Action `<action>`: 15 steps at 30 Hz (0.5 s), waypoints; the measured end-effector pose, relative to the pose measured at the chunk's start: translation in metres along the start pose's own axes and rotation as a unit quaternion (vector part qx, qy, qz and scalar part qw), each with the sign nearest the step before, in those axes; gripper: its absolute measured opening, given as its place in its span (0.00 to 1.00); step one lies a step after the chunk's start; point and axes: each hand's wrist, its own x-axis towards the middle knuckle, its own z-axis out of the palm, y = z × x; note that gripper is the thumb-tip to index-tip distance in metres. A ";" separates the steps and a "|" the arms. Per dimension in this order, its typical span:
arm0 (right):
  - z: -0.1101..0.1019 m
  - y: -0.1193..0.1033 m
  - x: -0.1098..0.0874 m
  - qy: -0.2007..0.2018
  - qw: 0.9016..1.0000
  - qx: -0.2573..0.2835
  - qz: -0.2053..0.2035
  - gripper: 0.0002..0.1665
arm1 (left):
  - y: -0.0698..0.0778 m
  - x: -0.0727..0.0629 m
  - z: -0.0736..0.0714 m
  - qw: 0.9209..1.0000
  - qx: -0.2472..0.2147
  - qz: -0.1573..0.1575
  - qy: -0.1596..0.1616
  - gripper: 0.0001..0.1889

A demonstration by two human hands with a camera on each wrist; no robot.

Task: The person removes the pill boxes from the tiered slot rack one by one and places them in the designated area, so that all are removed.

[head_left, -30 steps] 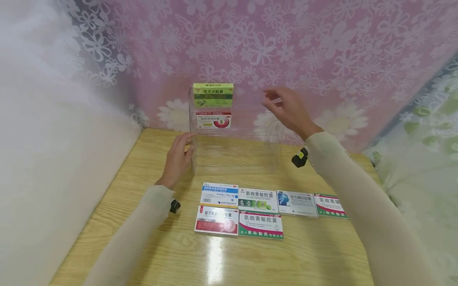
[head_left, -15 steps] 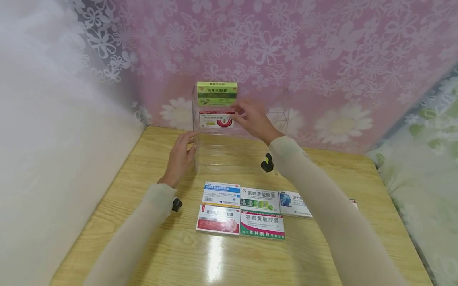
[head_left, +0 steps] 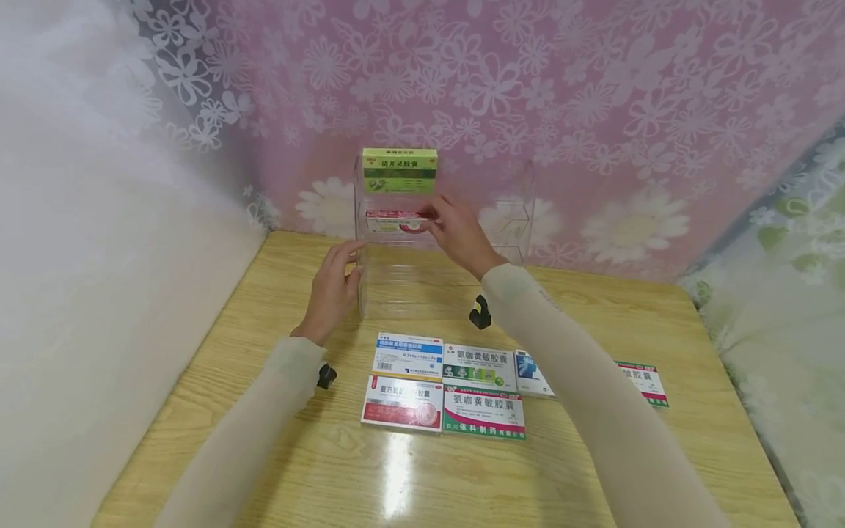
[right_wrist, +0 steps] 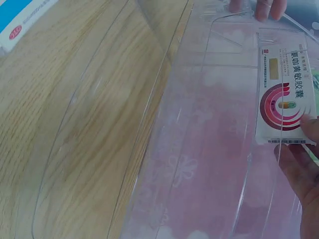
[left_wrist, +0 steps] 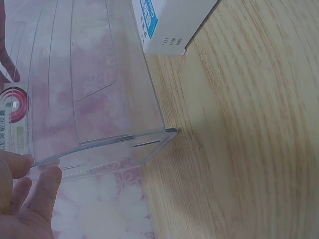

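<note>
A clear plastic tiered rack (left_wrist: pixel 107 142) stands on the table against the curtain. My left hand (head_left: pixel 333 290) pinches the edge of its left side panel between thumb and fingers. On the middle tier is a white medicine box with red rings (head_left: pixel 389 222), its red top edge tipped toward me. My right hand (head_left: pixel 458 231) pinches this box by its right end; in the right wrist view the thumb lies on its front and the other fingers are at its end and partly hidden. Above it, a green medicine box (head_left: pixel 400 172) stands on the top tier at the left.
Before the rack, several medicine boxes lie flat on the wooden table: blue-and-white (head_left: pixel 408 356), white-and-green (head_left: pixel 478 368), red-and-white (head_left: pixel 403 405), pink-and-green (head_left: pixel 485 414), and another pink-and-green one (head_left: pixel 650 385) farther right. My right sleeve (head_left: pixel 561 359) partly covers a blue-and-white box (head_left: pixel 532 372). A flowered curtain (head_left: pixel 594 88) hangs behind.
My right hand has come left from the rack's right side and taken hold of the red-ringed medicine box, whose top has tilted forward. My left hand stays at the rack's side panel.
</note>
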 end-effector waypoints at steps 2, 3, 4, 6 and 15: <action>-0.004 -0.001 -0.002 0.012 1.000 -0.004 -0.007 0.13 | 0.000 0.000 0.001 1.000 0.000 -0.001 -0.001 0.27; -0.008 -0.001 -0.003 0.021 1.000 -0.001 -0.006 0.13 | 0.000 0.000 0.001 1.000 0.000 -0.002 -0.001 0.27; -0.012 -0.001 -0.005 0.031 1.000 0.003 -0.004 0.13 | -0.001 0.000 0.001 1.000 0.000 -0.002 -0.001 0.27; -0.024 -0.001 -0.010 0.050 0.999 0.013 -0.002 0.14 | -0.002 0.000 0.002 1.000 0.000 0.000 0.001 0.27; -0.092 0.020 -0.060 0.094 0.995 0.008 0.016 0.17 | -0.003 0.000 0.002 1.000 -0.006 0.009 0.005 0.27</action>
